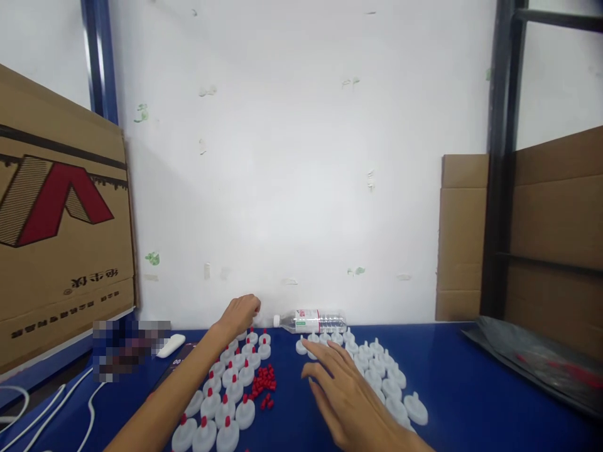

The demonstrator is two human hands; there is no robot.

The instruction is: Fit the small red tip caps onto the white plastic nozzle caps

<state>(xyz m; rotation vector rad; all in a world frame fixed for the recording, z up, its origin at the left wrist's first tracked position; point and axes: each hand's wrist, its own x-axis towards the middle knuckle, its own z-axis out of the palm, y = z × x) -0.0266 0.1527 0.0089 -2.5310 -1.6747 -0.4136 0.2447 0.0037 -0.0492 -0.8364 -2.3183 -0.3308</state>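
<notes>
My left hand (242, 312) is over the far end of the rows of white nozzle caps with red tips (225, 411). Its fingers are curled closed, and what they hold, if anything, is hidden. Above the right-hand group of plain white nozzle caps (377, 364), my right hand (339, 389) is spread with fingers apart. Its fingertips reach close to a single white cap (301, 345) at that group's left edge; whether they touch it I cannot tell. Between the two groups lies a small pile of loose red tips (264, 380).
A clear plastic bottle (313, 321) lies on its side against the wall. Left are a white device (170, 346), a phone-like screen (176, 363), white cables (92, 402) and a large cardboard box (66, 263). Grey plastic bags (527, 358) lie right on the blue table (471, 402).
</notes>
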